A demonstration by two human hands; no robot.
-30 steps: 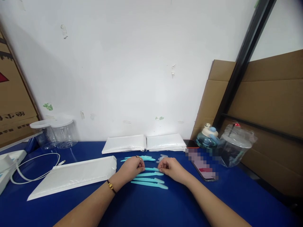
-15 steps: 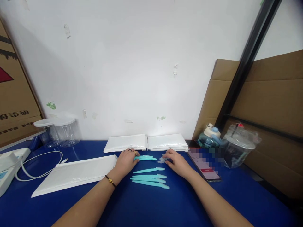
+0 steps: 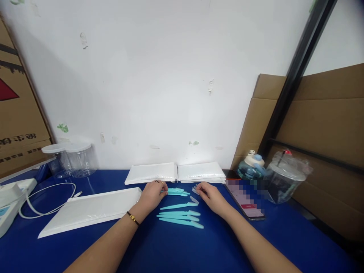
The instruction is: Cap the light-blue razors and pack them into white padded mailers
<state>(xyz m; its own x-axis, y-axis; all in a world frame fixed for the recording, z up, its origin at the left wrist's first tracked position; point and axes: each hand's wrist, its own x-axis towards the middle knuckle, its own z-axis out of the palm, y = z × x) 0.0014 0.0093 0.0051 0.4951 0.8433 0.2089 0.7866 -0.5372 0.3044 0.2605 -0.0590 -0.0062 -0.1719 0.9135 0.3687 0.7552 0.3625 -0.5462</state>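
Note:
My left hand [image 3: 154, 194] is closed around the handle ends of several turquoise eyebrow razors [image 3: 178, 192], whose blade ends point right. Across from it, my right hand [image 3: 211, 194] has its fingers curled over a few small clear plastic caps [image 3: 194, 188]; the fingers partly hide them. One loose clear cap [image 3: 194, 200] lies below those fingertips, close to the head of a turquoise razor [image 3: 176, 206]. More razors [image 3: 182, 223] rest below it in a rough row, pale ends to the right.
Two stacks of white padded mailers [image 3: 152, 172] stand against the wall, and a larger white mailer [image 3: 91, 212] lies left. A phone [image 3: 247, 203], a bagged drink cup [image 3: 287, 174] and a teal jar [image 3: 250, 168] are at right. Clear jars [image 3: 81, 161] and a white cable [image 3: 42, 187] sit at left.
A clear cap now lies apart from the others, just above the uppermost loose razor. My right fingers have curled closer over the remaining caps. My left hand has barely moved.

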